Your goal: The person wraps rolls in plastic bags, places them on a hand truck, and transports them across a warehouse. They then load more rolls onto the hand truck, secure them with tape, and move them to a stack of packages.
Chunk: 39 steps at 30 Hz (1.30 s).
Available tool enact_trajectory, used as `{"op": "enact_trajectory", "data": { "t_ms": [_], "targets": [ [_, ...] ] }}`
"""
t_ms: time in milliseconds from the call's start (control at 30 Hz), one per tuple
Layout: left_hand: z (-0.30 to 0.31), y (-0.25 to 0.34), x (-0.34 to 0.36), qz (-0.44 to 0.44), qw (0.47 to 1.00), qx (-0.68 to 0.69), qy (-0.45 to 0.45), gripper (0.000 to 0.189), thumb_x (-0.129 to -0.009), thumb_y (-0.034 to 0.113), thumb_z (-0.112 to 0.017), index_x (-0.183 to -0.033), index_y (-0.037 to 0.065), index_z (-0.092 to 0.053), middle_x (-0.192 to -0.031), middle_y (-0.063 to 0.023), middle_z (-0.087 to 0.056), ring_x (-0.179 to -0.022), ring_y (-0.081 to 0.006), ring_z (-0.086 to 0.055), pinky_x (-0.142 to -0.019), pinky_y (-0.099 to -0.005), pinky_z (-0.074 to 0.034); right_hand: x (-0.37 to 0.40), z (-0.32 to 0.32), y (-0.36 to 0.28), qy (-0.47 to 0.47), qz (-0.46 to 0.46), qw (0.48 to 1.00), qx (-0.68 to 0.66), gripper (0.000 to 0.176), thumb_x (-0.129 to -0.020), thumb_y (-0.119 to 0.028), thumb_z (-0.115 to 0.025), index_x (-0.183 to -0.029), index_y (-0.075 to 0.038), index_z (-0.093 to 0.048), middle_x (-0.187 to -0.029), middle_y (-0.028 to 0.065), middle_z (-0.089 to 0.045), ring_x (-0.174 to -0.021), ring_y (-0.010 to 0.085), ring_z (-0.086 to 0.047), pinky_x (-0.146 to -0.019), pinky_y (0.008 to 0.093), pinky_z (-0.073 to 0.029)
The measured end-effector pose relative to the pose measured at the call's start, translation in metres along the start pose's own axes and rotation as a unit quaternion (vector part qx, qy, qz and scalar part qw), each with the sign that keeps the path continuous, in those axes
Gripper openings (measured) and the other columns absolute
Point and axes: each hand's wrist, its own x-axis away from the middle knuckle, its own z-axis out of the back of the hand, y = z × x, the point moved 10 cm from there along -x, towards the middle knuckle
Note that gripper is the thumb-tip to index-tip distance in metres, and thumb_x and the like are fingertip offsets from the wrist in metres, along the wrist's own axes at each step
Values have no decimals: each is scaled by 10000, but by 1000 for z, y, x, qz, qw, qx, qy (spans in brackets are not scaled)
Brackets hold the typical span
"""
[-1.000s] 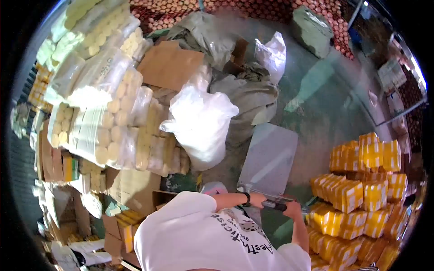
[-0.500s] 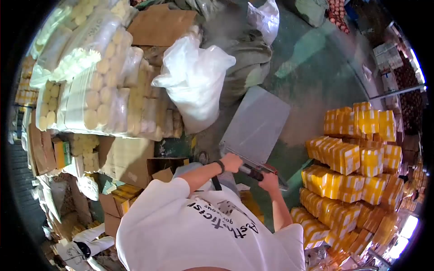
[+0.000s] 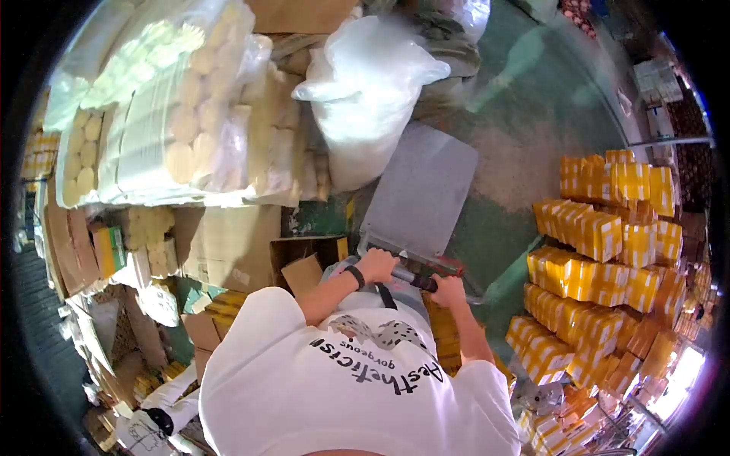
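A flat grey platform cart lies ahead of my body, with its handle bar across the near end. My left hand is wrapped round the left part of the bar, a dark band on its wrist. Farther right, my right hand grips the bar beside its black grip section. Nothing rests on the visible platform. A full white plastic sack stands just left of the cart's far part.
Wrapped stacks of pale round goods fill the left. Orange-and-white taped boxes are piled at the right. Open cardboard boxes sit at my left. Another person's white sleeve shows at the lower left.
The cart's platform and handle appear slightly left and nearer in view. The sack and left stacks have shifted right and look larger. Both hands still hold the bar.
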Motion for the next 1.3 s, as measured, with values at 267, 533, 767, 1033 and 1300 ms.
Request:
{"op": "enact_trajectory", "data": {
  "t_ms": [267, 533, 767, 1033, 1300],
  "targets": [
    [58, -43, 68, -69, 958, 175, 215, 394, -768, 209, -618, -1118, 63, -510, -1038, -168, -540, -935, -317, -541, -777, -427, -448, -20, -20, -31, -49, -8, 999, -8, 399, -620, -304, -640, -968, -110, -614, -804, 169, -636, -757, 351, -612, -712, 442, -490],
    [282, -173, 388, 286, 659, -75, 692, 356, -756, 197, -636, -1055, 42, -522, -1128, -151, -475, -1100, -361, -426, -913, -502, -369, -51, 42, -83, -106, 80, 979, -154, 460, -725, -395, -674, -964, -8, -600, -893, 167, -627, -832, 311, -599, -724, 390, -466],
    [288, -248, 433, 368, 567, -171, 717, 724, -684, 307, -698, -1281, 65, -366, -1344, -146, -356, -1269, -345, -296, -1033, -554, -202, -93, 53, -180, -153, 142, 962, -174, 508, -739, -425, -663, -968, 13, -543, -914, 189, -599, -853, 346, -570, -737, 418, -450],
    [288, -248, 433, 396, 558, -178, 707, 734, -673, 332, -702, -1272, 44, -390, -1334, -140, -377, -1279, -333, -295, -1016, -530, -266, -87, -30, -179, -23, 104, 993, -47, 505, -748, -271, -587, -1166, -12, -473, -808, 247, -607, -766, 418, -589, -694, 500, -467],
    [287, -250, 419, 472, 614, -235, 588, 707, -795, 427, -585, -1301, 9, -325, -1364, -163, -300, -1296, -332, -251, -970, -409, -383, -95, -32, -169, 28, 133, 984, -114, 308, -786, -312, -572, -961, -61, -535, -727, 223, -600, -712, 433, -573, -618, 514, -440]
  ]
}}
